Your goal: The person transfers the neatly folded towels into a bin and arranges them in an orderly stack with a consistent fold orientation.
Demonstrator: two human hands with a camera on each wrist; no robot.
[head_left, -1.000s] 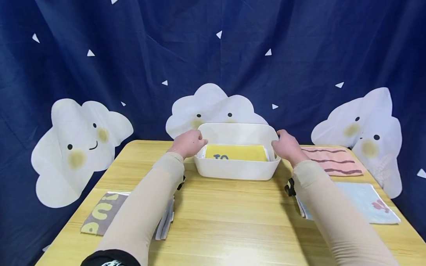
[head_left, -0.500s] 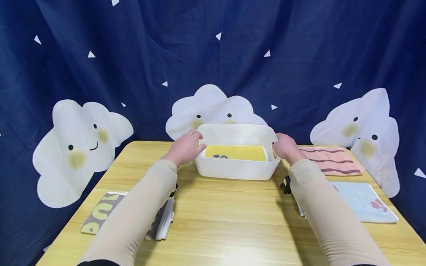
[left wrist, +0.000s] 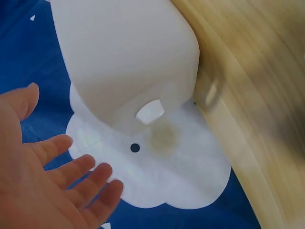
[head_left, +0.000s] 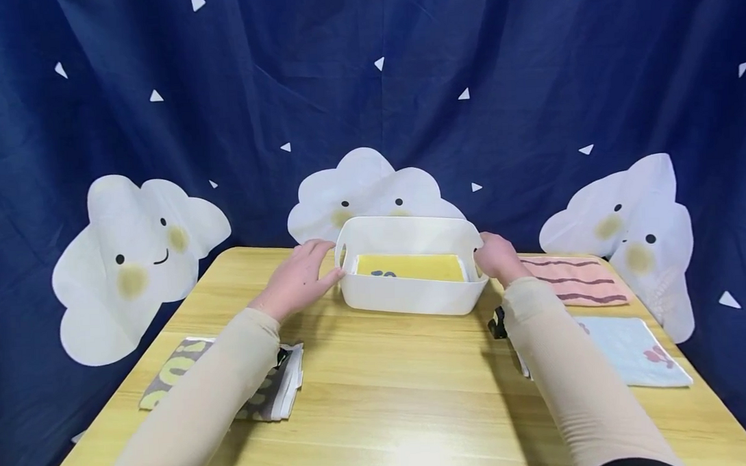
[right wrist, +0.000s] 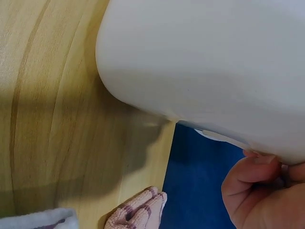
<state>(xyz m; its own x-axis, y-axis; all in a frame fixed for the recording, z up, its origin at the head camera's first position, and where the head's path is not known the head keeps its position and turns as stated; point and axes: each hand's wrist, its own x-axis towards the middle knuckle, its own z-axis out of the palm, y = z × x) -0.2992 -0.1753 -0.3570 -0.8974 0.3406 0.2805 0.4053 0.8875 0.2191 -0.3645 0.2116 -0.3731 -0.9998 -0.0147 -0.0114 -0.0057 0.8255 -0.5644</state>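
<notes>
A white plastic basket (head_left: 412, 298) with a handle hole in each end stands near the back of the table. Inside it lies a folded yellow cloth (head_left: 432, 266) with grey-blue lettering. My left hand (head_left: 297, 280) is beside the basket's left end. Its fingers are spread and, in the left wrist view, the hand (left wrist: 62, 176) is apart from the basket's wall (left wrist: 128, 52). At the other end my right hand (head_left: 497, 256) grips the handle. The right wrist view has that hand (right wrist: 259, 191) with curled fingers and thumb at the rim, the fingertips partly hidden.
On the left, under my forearm, lies a folded grey cloth (head_left: 264, 398) with yellow letters. A pink striped towel (head_left: 575, 281) and a pale blue one (head_left: 630, 351) lie on the right of the wooden table (head_left: 403, 389). Behind hangs a blue curtain (head_left: 368, 103).
My left hand has let go of the basket's left handle, opened its fingers and moved left and toward me. My right hand stays at its handle, and the basket has hardly moved.
</notes>
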